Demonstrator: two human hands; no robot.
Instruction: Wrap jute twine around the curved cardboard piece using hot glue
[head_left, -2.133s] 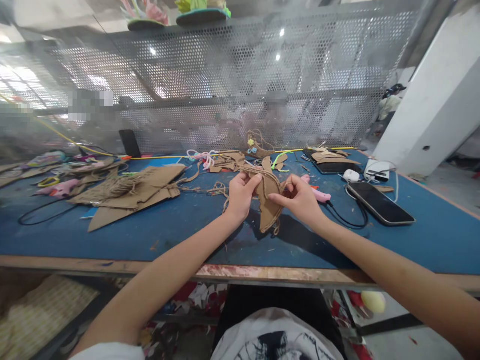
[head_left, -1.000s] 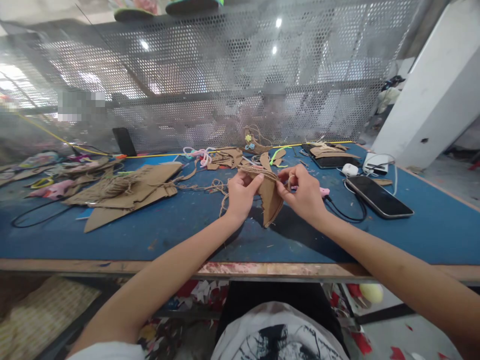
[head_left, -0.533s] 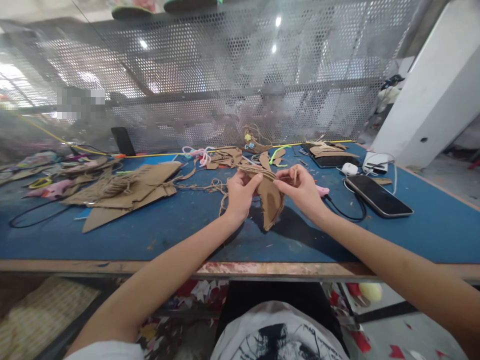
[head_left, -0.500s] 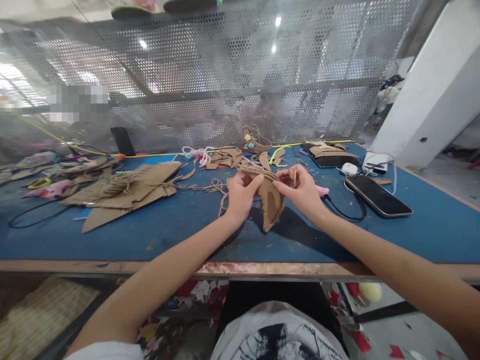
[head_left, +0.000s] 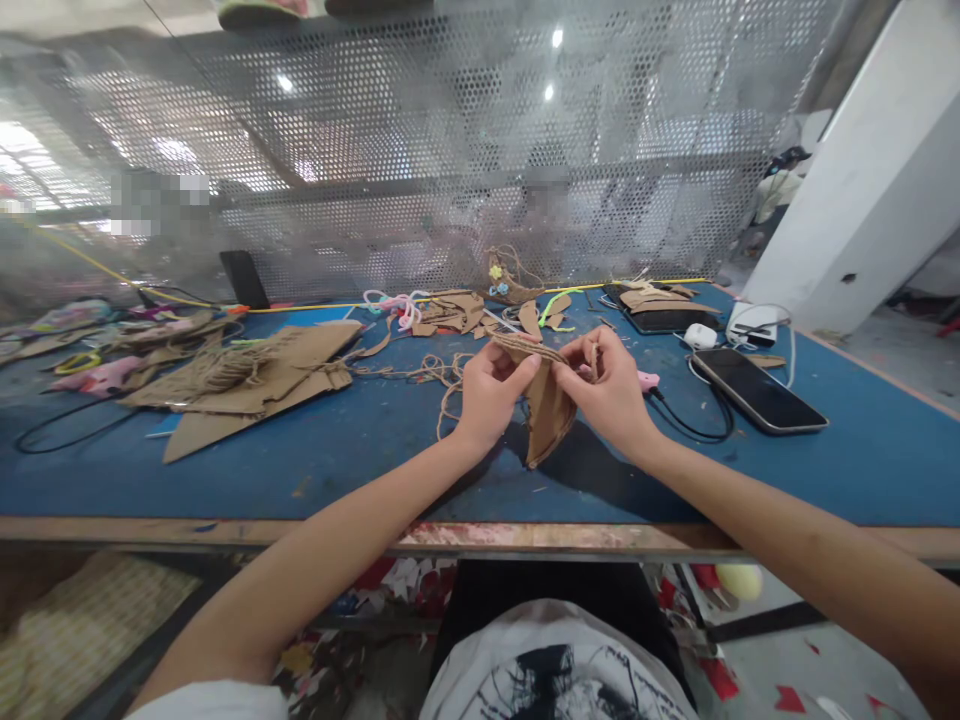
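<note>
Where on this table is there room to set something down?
Mostly bare: table at front left, between the cardboard stack and left forearm, and at front right, between the flat phone and front edge. Crowded: the back, along the mesh, and the middle, where left hand and right hand hold a cardboard piece.

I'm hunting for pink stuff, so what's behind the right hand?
Part of a pink thing on the blue table pokes out beyond the right hand; the rest is covered.

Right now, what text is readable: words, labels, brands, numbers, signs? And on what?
No readable text.
Held cardboard piece: no lettering visible.
Smartphone with dark screen: nothing legible.
White charger: any marking too small to read.
Shirt: dark print, no letters discernible.
</note>
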